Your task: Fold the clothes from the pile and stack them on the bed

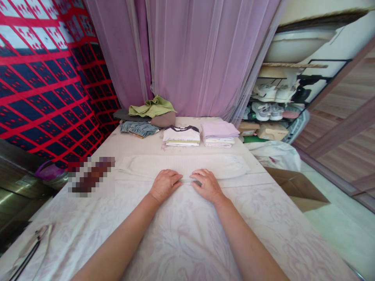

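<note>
A white ribbed garment lies across the cloth-covered surface, folded into a long flat strip. What kind of garment it is, I cannot tell. At the middle of its near edge, my left hand has its fingers bent over the fabric and its thumb in front. My right hand grips the same edge a short way to the right, fingers curled and thumb below. A small gap separates the two hands. Just beyond the strip stands a stack of folded shirts, the top one white with a dark collar.
Folded lilac and white cloths stand at the back right. Jeans and a green garment are piled back left. A cardboard box sits beside the right edge. A cord lies front left. One patch at left is pixelated.
</note>
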`<act>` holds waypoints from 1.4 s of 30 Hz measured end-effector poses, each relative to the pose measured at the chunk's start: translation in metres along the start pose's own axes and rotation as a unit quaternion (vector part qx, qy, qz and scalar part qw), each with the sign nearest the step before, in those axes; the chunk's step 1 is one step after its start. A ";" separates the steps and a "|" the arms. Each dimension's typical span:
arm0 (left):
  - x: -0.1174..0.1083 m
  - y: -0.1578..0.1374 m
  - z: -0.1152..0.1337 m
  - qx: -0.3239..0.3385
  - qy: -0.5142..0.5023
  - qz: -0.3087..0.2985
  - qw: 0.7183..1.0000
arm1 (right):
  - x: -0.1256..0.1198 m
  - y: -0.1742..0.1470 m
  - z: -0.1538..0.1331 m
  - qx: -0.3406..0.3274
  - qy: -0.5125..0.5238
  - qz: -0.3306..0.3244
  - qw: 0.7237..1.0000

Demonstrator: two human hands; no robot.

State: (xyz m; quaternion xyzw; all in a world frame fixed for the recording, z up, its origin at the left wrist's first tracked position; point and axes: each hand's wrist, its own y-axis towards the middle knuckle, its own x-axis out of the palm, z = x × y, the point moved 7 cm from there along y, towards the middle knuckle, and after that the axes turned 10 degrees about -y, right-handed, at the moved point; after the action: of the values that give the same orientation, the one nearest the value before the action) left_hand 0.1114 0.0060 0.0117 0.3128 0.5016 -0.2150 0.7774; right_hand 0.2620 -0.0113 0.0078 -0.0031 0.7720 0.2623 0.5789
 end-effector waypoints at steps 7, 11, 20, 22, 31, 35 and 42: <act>0.007 0.017 0.007 0.002 0.044 -0.024 0.999 | 0.001 0.002 -0.001 0.010 -0.002 0.001 1.000; 0.010 0.017 0.000 -0.028 0.027 0.014 0.999 | 0.001 0.005 0.001 0.014 -0.018 0.001 1.000; 0.009 0.015 -0.006 -0.027 -0.019 0.028 0.999 | -0.010 -0.009 0.051 0.078 -0.078 -0.004 0.994; 0.010 0.013 -0.005 -0.014 -0.027 0.015 0.999 | -0.012 -0.011 0.057 0.090 -0.080 -0.001 0.993; 0.009 0.007 -0.010 -0.051 -0.044 0.038 0.997 | -0.012 -0.011 0.057 0.101 -0.066 0.000 0.993; 0.009 0.008 -0.016 -0.065 -0.075 0.061 0.993 | -0.013 -0.013 0.064 0.119 -0.071 0.003 0.990; 0.009 0.007 -0.020 -0.062 -0.098 0.072 0.991 | -0.028 -0.023 0.088 0.156 -0.109 0.035 0.981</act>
State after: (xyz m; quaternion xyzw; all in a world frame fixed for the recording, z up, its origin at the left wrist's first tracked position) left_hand 0.1074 0.0248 -0.0008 0.2769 0.4115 -0.1565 0.8541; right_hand 0.3565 -0.0035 0.0064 0.1430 0.7354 0.1576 0.6434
